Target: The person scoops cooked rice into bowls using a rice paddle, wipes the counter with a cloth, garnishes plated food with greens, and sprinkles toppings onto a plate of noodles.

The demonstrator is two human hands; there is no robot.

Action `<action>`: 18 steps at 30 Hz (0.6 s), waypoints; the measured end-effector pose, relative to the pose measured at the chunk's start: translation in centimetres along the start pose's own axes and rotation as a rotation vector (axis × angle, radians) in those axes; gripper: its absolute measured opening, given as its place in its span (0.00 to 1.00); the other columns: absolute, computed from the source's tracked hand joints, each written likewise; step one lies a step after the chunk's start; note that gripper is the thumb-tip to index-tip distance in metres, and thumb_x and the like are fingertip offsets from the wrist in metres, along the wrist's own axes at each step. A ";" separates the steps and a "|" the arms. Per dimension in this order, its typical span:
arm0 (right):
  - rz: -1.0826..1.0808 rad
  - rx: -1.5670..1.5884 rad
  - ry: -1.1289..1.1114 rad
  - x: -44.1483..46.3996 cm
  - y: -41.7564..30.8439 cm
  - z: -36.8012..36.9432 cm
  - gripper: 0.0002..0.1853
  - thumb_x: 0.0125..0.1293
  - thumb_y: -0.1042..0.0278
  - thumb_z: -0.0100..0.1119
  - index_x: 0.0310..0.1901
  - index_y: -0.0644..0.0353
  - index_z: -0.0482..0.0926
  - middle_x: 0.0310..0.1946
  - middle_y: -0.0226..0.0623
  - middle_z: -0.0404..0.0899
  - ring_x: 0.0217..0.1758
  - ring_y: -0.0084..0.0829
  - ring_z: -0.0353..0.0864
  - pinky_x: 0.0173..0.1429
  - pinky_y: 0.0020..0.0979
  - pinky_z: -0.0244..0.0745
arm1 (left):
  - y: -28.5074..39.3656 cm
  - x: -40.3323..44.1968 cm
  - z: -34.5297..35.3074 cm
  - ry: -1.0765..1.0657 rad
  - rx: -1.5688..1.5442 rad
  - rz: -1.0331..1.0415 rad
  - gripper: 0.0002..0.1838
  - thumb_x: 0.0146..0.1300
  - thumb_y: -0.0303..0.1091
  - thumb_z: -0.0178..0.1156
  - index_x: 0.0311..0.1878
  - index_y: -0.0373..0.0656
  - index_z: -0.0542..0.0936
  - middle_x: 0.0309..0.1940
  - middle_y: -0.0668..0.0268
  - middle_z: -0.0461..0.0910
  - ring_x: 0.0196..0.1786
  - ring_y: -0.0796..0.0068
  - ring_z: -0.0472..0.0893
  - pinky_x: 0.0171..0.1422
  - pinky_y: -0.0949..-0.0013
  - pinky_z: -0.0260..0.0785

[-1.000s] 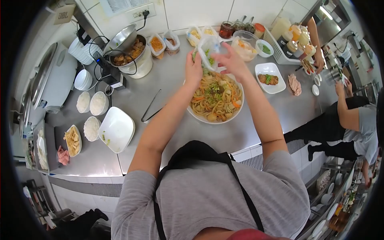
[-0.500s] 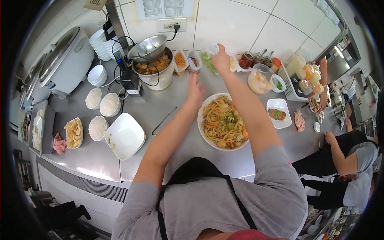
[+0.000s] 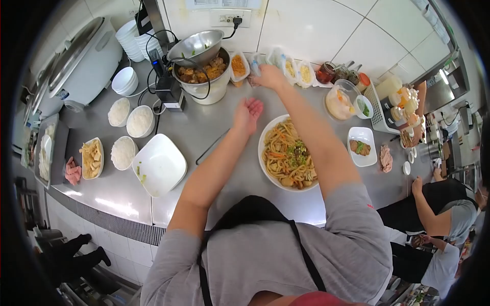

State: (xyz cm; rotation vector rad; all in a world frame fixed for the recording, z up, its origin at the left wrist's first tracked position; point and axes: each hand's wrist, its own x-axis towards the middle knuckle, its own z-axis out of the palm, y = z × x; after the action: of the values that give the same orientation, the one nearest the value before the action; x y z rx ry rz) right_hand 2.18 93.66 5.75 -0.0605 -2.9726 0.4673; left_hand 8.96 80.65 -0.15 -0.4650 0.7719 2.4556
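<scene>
My right hand reaches to the back of the counter, over a small bag-lined container, with its fingers drawn together at the near edge. What the fingertips hold, if anything, is hidden. Palm up and empty, my left hand hovers lower, its fingers apart and slightly curled. Between my forearms stands a white bowl filled with noodles, topped with chopped green bits. A container of orange shreds is left of my right hand. Two containers of pale shreds, one on the right, stand beyond my wrist.
To the left are a metal pot under a tilted steel bowl, several rice bowls, and a square white dish. Tongs lie near my left forearm. At right are jars, a meat dish and co-workers.
My right hand has moved left from the green-filled container to the one beside the orange shreds. My left hand has turned palm up and dropped slightly. The camera view has shifted a little.
</scene>
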 end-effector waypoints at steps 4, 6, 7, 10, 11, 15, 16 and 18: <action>-0.004 -0.028 0.133 1.1 0.6 1.9 0.11 0.48 0.63 0.55 0.29 0.62 0.79 0.31 0.47 0.78 0.35 0.43 0.78 0.40 0.40 0.73 | 1.0 -1.5 1.1 0.027 0.118 -0.037 0.26 0.64 0.45 0.43 0.53 0.30 0.62 0.48 0.50 0.68 0.50 0.59 0.71 0.55 0.63 0.66; -0.002 0.021 0.239 0.6 0.8 2.0 0.11 0.48 0.64 0.55 0.28 0.61 0.79 0.29 0.47 0.78 0.34 0.43 0.78 0.39 0.40 0.73 | 1.5 -1.2 -0.1 0.036 0.154 -0.019 0.28 0.63 0.48 0.43 0.55 0.30 0.61 0.49 0.49 0.67 0.52 0.59 0.70 0.56 0.62 0.65; 0.001 0.086 0.242 -0.2 0.0 -0.3 0.10 0.47 0.64 0.55 0.27 0.61 0.79 0.27 0.46 0.78 0.33 0.42 0.78 0.38 0.39 0.73 | 1.7 -0.9 -0.6 0.042 0.185 -0.001 0.31 0.62 0.50 0.43 0.56 0.30 0.60 0.51 0.49 0.66 0.53 0.58 0.68 0.57 0.61 0.64; -0.033 0.180 0.195 -3.5 -2.4 -6.1 0.09 0.47 0.64 0.56 0.27 0.60 0.79 0.24 0.44 0.78 0.30 0.38 0.78 0.36 0.35 0.73 | 2.6 -1.4 0.9 0.085 0.209 -0.105 0.35 0.61 0.56 0.43 0.57 0.30 0.58 0.52 0.50 0.65 0.54 0.59 0.68 0.56 0.61 0.65; -0.065 0.216 0.151 -5.3 -3.1 -7.3 0.09 0.48 0.64 0.56 0.27 0.60 0.79 0.23 0.42 0.78 0.28 0.35 0.78 0.35 0.32 0.72 | 2.9 -2.3 2.1 0.084 0.213 -0.113 0.35 0.61 0.56 0.43 0.57 0.30 0.58 0.52 0.50 0.65 0.54 0.59 0.68 0.56 0.61 0.65; -0.215 0.280 0.073 -13.8 -4.7 -9.2 0.08 0.48 0.65 0.60 0.28 0.60 0.79 0.21 0.37 0.77 0.26 0.26 0.77 0.30 0.27 0.70 | 2.2 -2.6 4.8 -0.217 0.073 -0.188 0.33 0.61 0.57 0.42 0.57 0.36 0.63 0.50 0.57 0.70 0.49 0.65 0.72 0.52 0.64 0.67; -0.152 0.331 0.148 -15.6 -4.3 -10.0 0.10 0.49 0.64 0.61 0.32 0.59 0.78 0.22 0.33 0.76 0.26 0.24 0.76 0.28 0.26 0.70 | 1.5 -2.3 4.4 -0.414 0.146 -0.101 0.31 0.61 0.56 0.43 0.57 0.38 0.65 0.47 0.60 0.72 0.47 0.68 0.74 0.50 0.65 0.68; -0.058 0.384 0.222 -18.5 -2.8 -11.2 0.12 0.51 0.63 0.62 0.37 0.58 0.78 0.22 0.29 0.76 0.27 0.21 0.75 0.27 0.25 0.70 | 1.3 -5.6 6.2 -0.459 0.372 0.019 0.26 0.61 0.53 0.47 0.52 0.40 0.69 0.42 0.62 0.75 0.42 0.73 0.75 0.44 0.68 0.69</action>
State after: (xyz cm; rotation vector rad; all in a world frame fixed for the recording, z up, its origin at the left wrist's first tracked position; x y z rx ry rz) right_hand 21.97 93.24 14.92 0.0113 -2.6113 0.9453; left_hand 11.71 81.36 7.78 0.2374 0.9949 2.2335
